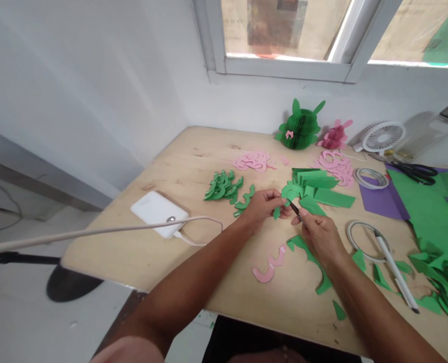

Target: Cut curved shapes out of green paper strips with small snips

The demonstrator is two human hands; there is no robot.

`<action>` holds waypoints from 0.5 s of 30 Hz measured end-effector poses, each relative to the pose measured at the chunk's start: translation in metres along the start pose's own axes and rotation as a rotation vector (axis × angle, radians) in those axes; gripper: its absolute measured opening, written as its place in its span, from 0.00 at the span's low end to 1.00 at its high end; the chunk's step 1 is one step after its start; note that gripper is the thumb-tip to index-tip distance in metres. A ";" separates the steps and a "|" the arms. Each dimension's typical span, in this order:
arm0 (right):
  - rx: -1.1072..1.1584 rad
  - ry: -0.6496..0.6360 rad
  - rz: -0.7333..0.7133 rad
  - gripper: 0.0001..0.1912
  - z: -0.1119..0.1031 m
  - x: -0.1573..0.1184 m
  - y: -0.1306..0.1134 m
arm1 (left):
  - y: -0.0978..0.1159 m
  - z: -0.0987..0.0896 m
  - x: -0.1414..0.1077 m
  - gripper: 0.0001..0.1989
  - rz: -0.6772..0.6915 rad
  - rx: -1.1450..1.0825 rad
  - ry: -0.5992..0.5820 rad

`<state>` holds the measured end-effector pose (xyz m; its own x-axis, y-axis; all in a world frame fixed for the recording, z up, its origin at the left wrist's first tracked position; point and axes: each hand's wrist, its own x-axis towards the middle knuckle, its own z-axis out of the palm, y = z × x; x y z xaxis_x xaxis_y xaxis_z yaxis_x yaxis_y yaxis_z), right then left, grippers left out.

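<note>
My left hand [266, 202] pinches a piece of green paper [292, 191] with a curved edge, above the middle of the table. In my right hand [320, 233] is a small pair of scissors [294, 207]; the dark blades point at the paper, and the handles are mostly hidden by my fingers. Beside my left hand lies a curved green cutout [245, 200], with a pile of similar green cutouts [224, 185] further left. Folded green paper strips [322, 189] sit just behind my hands. A wavy pink paper cutout [264, 273] lies nearer to me.
A white power bank [159, 214] with a cable lies left. Pink paper scraps [252, 161], a green honeycomb figure [301, 128], a pink one [335, 136] and a white fan [383, 137] stand behind. Rightward are tape [371, 178], black scissors [414, 172], a pen [396, 272] and green scraps [445, 282].
</note>
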<state>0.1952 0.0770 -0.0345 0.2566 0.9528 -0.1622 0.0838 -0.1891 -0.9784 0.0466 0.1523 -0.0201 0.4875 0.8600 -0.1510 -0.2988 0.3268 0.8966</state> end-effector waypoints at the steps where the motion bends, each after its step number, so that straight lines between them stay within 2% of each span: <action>1: -0.005 0.000 -0.002 0.27 0.000 0.000 0.000 | 0.000 0.000 0.000 0.15 -0.002 0.002 0.001; 15: 0.023 0.019 0.022 0.28 0.002 -0.002 -0.004 | -0.001 0.000 0.000 0.15 0.007 -0.024 -0.022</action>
<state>0.1924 0.0765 -0.0308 0.2764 0.9438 -0.1812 0.0562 -0.2041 -0.9773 0.0465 0.1519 -0.0214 0.5035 0.8533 -0.1353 -0.3216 0.3304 0.8874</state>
